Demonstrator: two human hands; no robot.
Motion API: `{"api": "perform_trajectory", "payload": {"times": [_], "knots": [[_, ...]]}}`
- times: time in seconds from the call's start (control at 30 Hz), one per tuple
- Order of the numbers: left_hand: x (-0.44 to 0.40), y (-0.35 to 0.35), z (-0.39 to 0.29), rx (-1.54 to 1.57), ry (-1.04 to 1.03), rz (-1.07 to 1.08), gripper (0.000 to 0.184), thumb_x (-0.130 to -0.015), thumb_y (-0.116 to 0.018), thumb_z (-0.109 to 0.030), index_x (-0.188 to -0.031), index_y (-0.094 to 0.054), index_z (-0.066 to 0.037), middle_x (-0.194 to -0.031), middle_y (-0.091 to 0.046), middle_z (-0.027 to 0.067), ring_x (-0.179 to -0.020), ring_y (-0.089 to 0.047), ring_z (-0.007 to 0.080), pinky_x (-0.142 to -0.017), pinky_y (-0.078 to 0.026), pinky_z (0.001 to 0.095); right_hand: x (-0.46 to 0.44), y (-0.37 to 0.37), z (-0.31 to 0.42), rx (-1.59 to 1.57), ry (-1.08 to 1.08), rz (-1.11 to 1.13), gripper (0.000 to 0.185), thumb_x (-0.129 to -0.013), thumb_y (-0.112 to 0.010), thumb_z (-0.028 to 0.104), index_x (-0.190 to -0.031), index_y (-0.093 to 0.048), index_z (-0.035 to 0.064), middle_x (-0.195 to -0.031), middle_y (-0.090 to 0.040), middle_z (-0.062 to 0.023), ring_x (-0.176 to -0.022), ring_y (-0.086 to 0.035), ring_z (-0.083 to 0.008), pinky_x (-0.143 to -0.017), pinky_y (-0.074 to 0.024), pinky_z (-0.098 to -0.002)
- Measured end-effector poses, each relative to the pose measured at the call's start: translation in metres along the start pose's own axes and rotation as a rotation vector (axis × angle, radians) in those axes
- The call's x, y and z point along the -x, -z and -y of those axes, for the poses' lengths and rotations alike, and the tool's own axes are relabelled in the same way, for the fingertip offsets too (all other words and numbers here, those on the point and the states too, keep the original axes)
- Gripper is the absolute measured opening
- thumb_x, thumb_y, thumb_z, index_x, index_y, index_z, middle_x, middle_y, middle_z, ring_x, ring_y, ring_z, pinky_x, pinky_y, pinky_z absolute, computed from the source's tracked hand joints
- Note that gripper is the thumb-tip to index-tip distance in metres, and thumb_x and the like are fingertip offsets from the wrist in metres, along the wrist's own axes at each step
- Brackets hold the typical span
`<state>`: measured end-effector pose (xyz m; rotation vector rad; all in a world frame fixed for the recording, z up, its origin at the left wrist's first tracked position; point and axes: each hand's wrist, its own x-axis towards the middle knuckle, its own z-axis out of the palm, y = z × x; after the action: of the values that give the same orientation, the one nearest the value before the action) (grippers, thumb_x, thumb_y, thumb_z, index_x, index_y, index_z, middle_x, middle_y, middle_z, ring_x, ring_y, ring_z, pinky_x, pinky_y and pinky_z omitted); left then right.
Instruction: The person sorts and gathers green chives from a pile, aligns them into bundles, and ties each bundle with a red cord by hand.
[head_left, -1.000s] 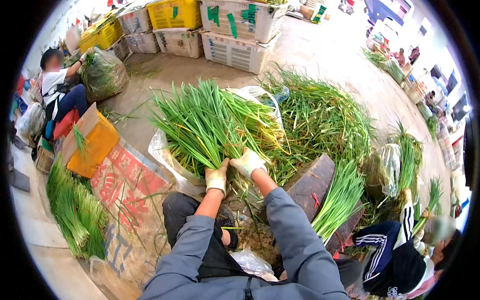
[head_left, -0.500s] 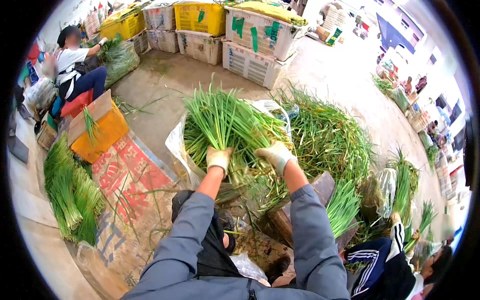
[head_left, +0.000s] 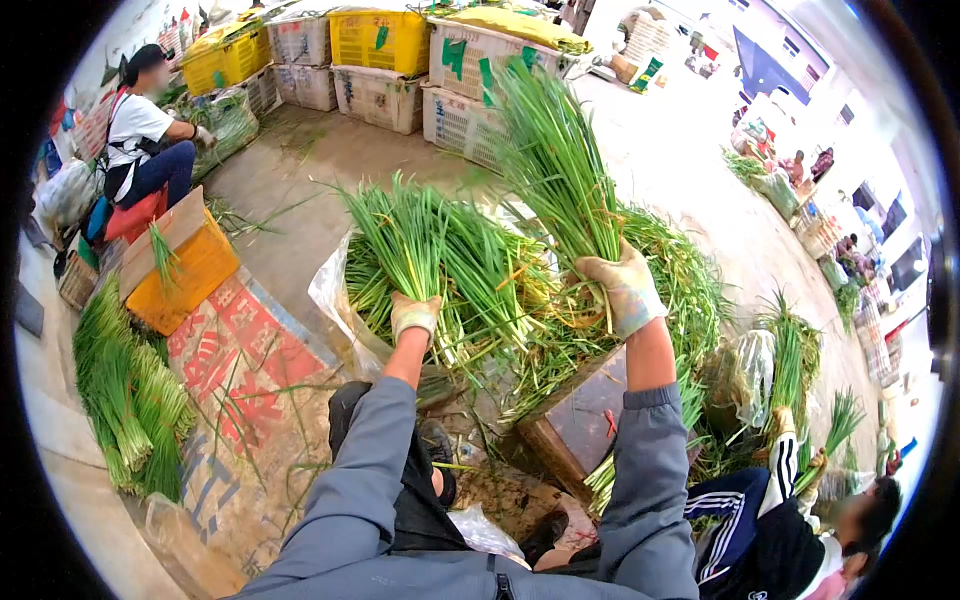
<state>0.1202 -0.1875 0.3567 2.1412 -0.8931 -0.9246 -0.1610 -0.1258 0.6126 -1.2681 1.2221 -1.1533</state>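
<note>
My right hand (head_left: 625,287), in a pale work glove, is closed around the base of a tall bunch of chives (head_left: 565,165), held upright with the leaves fanning upward. My left hand (head_left: 412,315), gloved too, is closed on the pale stalk ends of another bunch of chives (head_left: 400,240). That bunch lies on more loose chives (head_left: 500,270) on an open plastic sheet (head_left: 335,295). A larger heap of loose chives (head_left: 685,275) spreads behind my right hand. Below that hand stands a wooden block (head_left: 575,410); a bunch beside it is mostly hidden by my sleeve.
Sorted bunches (head_left: 130,400) lie at left beside an orange box (head_left: 185,280) and flattened printed cardboard (head_left: 250,345). Stacked crates (head_left: 375,95) stand at the back. One person (head_left: 140,125) sits at far left; another person in a striped sleeve (head_left: 785,470) works close at right.
My right hand has moved up and to the right, lifting a bunch of chives out of the pile. My left hand still grips its bunch. The head view has shifted slightly.
</note>
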Motion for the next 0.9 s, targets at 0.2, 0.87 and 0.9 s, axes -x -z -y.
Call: {"api": "perform_trajectory", "payload": {"times": [0.2,0.87,0.9], "knots": [[0.016,0.009,0.0,0.044,0.002,0.04,0.108,-0.075,-0.082,-0.044,-0.152,-0.027,0.007,-0.141,-0.052,0.0323,-0.127,-0.056,0.0423,-0.108,-0.045,0.0428,0.039,-0.013,-0.046,0.186,-0.037,-0.002,0.083,-0.075,-0.076,0.002,-0.15,-0.041,0.0034,-0.112,-0.07,-0.0138,-0.074,-0.067,-0.0164,-0.069,-0.0583,-0.0287],[0.214,0.028,0.025,1.338,-0.202,1.385,0.092,-0.082,-0.068,-0.067,-0.149,-0.043,-0.008,-0.142,-0.054,0.0122,-0.128,-0.053,0.0349,-0.112,-0.039,0.0526,0.217,-0.006,-0.126,0.334,0.039,-0.032,0.083,-0.073,-0.08,0.01,-0.145,-0.041,-0.0049,-0.128,-0.065,-0.0184,-0.12,-0.061,-0.0233,-0.107,-0.0444,-0.0345],[0.213,0.028,0.021,1.4,-0.226,1.34,0.097,-0.08,-0.067,-0.071,-0.15,-0.042,-0.009,-0.143,-0.055,0.0108,-0.129,-0.053,0.0348,-0.112,-0.038,0.0537,0.238,-0.01,-0.11,0.456,0.083,-0.043,0.085,-0.072,-0.082,0.013,-0.145,-0.041,-0.0038,-0.127,-0.065,-0.0191,-0.12,-0.061,-0.0227,-0.106,-0.0449,-0.0345]]}}
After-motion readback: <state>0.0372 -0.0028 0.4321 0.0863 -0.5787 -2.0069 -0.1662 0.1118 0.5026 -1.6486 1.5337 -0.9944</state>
